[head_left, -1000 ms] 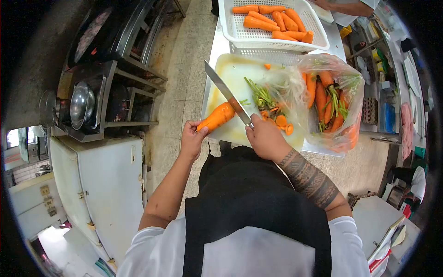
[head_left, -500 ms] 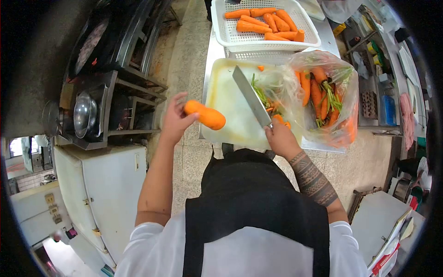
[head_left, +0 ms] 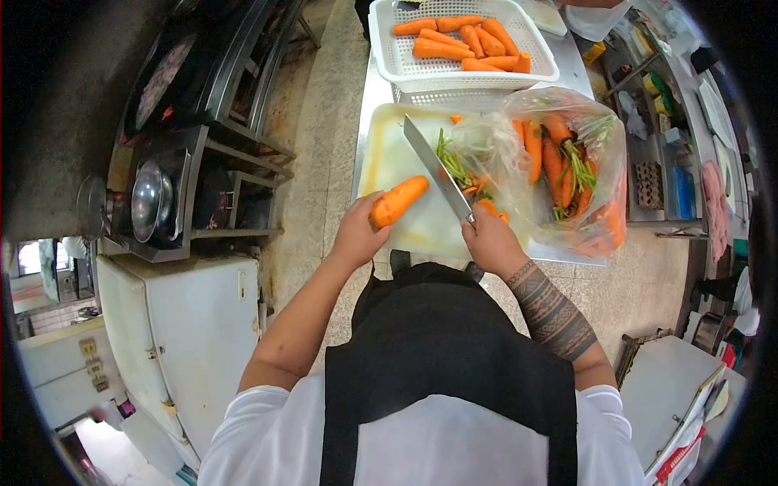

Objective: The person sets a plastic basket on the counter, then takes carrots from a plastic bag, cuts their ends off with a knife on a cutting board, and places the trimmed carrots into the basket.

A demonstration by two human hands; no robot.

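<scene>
In the head view, the left hand [head_left: 361,232] has its grip clamped on the near end of a thick, bright-orange carrot [head_left: 402,199], bluntly rounded at its far end, above the cutting board [head_left: 390,148]. The right hand's [head_left: 492,241] grip is wrapped round a knife [head_left: 437,165].

carrot [head_left: 399,202]: orange | board [head_left: 395,152]: whitish, yellowed edge | stems [head_left: 458,168]: green | apron [head_left: 446,364]: black | tattoo [head_left: 551,312]: dark bands

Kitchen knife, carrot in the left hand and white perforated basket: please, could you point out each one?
Kitchen knife [head_left: 438,168]: head view, middle of the blade.
Held carrot [head_left: 399,202]: head view, middle of its body.
White perforated basket [head_left: 462,82]: head view, wall nearest the wearer.
</scene>
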